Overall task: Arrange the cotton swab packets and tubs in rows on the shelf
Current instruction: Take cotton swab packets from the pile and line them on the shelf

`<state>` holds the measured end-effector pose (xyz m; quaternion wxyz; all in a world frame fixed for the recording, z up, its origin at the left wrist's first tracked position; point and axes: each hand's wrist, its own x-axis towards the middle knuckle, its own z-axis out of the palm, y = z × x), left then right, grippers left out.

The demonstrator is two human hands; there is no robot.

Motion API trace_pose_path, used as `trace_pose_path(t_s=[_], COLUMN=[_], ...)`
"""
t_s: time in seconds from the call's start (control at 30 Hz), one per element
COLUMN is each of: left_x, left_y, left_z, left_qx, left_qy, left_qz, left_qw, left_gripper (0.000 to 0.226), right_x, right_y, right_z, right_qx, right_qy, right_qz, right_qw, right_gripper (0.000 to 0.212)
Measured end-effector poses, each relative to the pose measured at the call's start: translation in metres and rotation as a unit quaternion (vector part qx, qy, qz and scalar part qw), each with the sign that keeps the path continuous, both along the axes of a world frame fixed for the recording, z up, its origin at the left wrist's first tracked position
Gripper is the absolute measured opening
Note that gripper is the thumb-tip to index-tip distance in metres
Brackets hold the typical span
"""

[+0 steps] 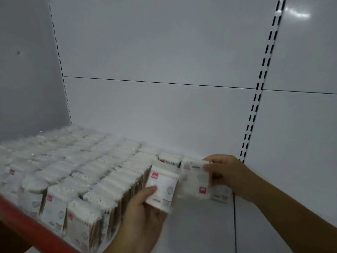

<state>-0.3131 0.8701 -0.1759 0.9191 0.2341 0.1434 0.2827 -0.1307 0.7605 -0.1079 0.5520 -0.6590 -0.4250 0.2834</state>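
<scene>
Nearest me, along the lower left of the frame, runs the shelf's red front edge [27, 221]. Just beyond it, at lower centre, my left hand [143, 214] grips one cotton swab packet [163, 186], thumb on its face. The packet stands upright with its red label on top, just beside the right flank of the packed rows [82, 172]. At mid-right, my right hand [228, 174] pinches a second packet [196, 178]. Its red label sits low, so it looks turned over. Blur hides whether more lie behind it. I judge the unfinished column lies left of that hand, so the left hand is nearer. Behind everything stands the white back panel [164, 110].
</scene>
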Motion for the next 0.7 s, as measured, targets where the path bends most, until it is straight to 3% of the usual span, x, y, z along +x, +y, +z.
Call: trace_pose_path(t_s=[0.13, 0.27, 0.43, 0.5, 0.6, 0.7], left_x=[0.002, 0.006, 0.011, 0.018, 0.038, 0.059], left_y=[0.0, -0.008, -0.017, -0.024, -0.034, -0.033], left_z=[-0.005, -0.008, -0.012, -0.011, -0.004, 0.002], left_qx=[0.04, 0.129, 0.19, 0.238, 0.368, 0.421], left_qy=[0.055, 0.13, 0.189, 0.251, 0.329, 0.358], left_qz=[0.042, 0.102, 0.116, 0.141, 0.173, 0.224], left_qw=[0.997, 0.978, 0.957, 0.928, 0.853, 0.803], left_gripper=[0.031, 0.034, 0.029, 0.017, 0.013, 0.018], right_x=[0.025, 0.042, 0.059, 0.06, 0.064, 0.07], right_y=[-0.022, -0.043, -0.06, -0.06, -0.061, -0.063], right_z=[0.005, 0.028, 0.056, 0.058, 0.059, 0.06], right_qx=[-0.024, -0.057, 0.015, 0.047, 0.113, 0.163], right_qy=[0.005, -0.074, -0.058, -0.063, -0.066, 0.008], right_qz=[-0.029, -0.021, 0.004, 0.011, -0.005, 0.0], right_qw=[0.999, 0.995, 0.998, 0.997, 0.991, 0.987], right_gripper=[0.018, 0.027, 0.041, 0.035, 0.027, 0.029])
